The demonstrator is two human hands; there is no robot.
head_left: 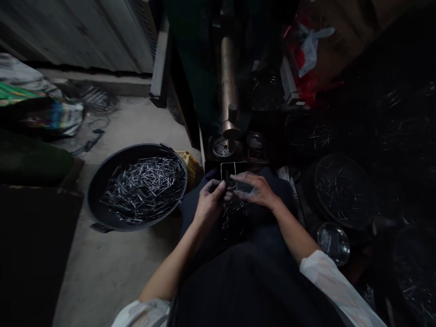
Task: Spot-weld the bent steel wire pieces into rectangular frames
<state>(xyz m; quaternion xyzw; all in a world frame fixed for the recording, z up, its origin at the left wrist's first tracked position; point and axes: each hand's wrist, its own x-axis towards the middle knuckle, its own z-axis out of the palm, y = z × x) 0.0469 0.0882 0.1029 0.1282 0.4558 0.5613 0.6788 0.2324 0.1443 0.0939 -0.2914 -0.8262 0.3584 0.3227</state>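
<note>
Left grip [208, 204]: narrow, pinched on a bent metal wire [227, 171], held above the lap.
Right grip [255, 190]: fingers spread just beside the wire; contact cannot be told.
Lap: loose wire pieces [235, 217] are heaped there.
Risk: the wire could be dropped if the pinch slips; fingers could be pricked by its ends.

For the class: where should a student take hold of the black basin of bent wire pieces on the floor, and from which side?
Take the lug handle at the near left of the black basin, coming from the left over the concrete floor, with the other hand on the far lug. The round, low basin looks heavily loaded with bent wire pieces, so the lugs likely keep fingers off them.
</note>
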